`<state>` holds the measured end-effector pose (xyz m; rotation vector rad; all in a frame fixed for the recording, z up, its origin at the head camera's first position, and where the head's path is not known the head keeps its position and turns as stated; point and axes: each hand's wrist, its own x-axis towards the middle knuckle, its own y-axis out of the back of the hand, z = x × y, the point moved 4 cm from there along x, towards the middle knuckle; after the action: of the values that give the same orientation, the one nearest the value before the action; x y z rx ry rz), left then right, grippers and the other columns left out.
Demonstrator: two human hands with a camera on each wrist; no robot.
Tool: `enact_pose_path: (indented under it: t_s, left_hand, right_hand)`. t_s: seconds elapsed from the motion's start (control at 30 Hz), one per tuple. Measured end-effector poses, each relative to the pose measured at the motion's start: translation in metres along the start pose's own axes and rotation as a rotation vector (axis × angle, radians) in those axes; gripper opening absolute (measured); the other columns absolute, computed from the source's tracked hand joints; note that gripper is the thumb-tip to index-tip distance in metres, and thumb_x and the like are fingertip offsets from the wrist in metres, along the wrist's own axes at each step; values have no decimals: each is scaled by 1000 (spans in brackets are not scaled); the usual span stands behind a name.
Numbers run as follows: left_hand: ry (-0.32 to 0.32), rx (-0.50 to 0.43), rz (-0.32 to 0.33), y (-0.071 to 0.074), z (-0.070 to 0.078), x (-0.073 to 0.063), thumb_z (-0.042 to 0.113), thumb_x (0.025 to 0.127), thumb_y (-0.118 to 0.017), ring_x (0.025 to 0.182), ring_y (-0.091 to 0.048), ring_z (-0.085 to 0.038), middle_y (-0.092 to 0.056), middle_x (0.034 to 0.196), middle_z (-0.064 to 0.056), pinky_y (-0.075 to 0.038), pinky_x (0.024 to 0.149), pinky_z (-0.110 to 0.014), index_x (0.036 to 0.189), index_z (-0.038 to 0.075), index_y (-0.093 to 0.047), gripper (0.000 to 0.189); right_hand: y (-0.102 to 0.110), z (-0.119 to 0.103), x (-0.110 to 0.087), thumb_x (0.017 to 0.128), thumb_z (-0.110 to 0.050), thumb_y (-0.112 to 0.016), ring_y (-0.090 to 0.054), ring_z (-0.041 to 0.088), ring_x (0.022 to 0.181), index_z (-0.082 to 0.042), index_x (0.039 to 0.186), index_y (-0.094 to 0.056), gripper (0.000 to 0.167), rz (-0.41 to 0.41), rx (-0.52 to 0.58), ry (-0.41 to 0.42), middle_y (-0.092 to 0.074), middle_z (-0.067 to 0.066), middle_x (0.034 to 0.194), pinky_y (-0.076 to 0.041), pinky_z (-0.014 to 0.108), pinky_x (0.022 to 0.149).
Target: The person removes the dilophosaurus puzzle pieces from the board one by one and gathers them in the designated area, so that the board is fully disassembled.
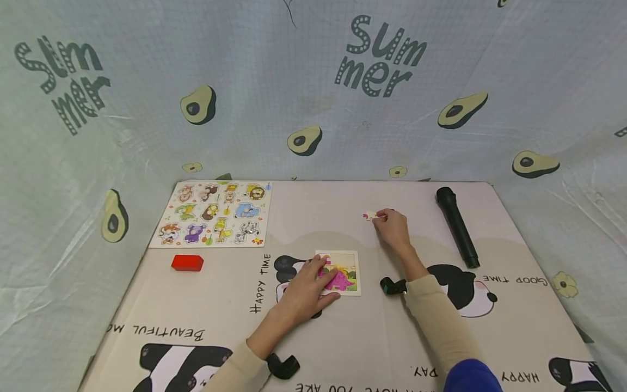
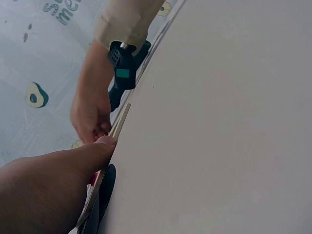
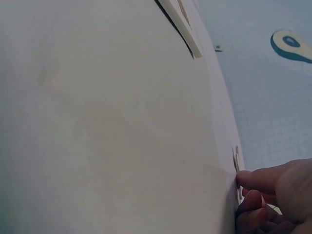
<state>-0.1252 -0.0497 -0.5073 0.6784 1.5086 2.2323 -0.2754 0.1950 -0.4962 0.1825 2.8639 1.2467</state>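
My left hand (image 1: pixel 307 288) lies over the left part of a small jigsaw puzzle (image 1: pixel 345 279) showing a pink dinosaur in a pale wooden frame. Its fingers are spread across the picture, and the thumb touches the frame's near edge. In the left wrist view the thumb (image 2: pixel 105 142) rests at the puzzle's edge. Farther back on the right, my right hand (image 1: pixel 393 228) pinches a white and pink puzzle piece (image 1: pixel 369 216) between thumb and fingers, at the tabletop. The right wrist view shows the piece (image 3: pixel 237 168) edge-on, partly covered by the fingertips.
A board with animal pictures (image 1: pixel 210 214) lies at the back left, with a red block (image 1: pixel 187 263) in front of it. To the right of my right hand lies a black microphone (image 1: pixel 458 227). A printed cloth covers the table (image 1: pixel 235 337); a curtain hangs behind.
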Motion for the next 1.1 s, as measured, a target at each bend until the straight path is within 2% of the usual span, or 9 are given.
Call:
enact_pose_path:
  t_s: [0.33,0.57,0.9,1.1]
  left_hand:
    - [0,11,2,1,0,1,51,93,-65,146,-40,-36,-46,152,-15,-35,121,-46,138,16,-62,57]
    - [9,1,-6,1,0,1,52,94,-64,147,-39,-35,-45,153,-15,-34,122,-47,139,17,-61,58]
    - [15,-2,-25,1,0,0,52,94,-63,147,-38,-35,-45,153,-15,-32,122,-46,140,16,-60,58]
    - [3,-10,-14,2,1,1,50,94,-65,147,-39,-36,-45,152,-16,-33,122,-47,138,14,-61,57]
  right_hand:
    - [2,2,8,94,-12,-61,-61,27,80,3,117,-70,29,21,-25,4,-71,22,100,-43,27,64]
    - [2,3,10,94,-13,-61,-60,26,77,2,117,-70,29,16,-24,3,-71,21,95,-42,26,62]
    - [1,4,9,94,-13,-62,-60,25,77,2,118,-69,29,10,-21,-4,-71,21,97,-41,25,61]
    - [3,4,8,94,-14,-62,-57,23,73,2,122,-67,33,13,-27,4,-69,19,91,-40,25,60]
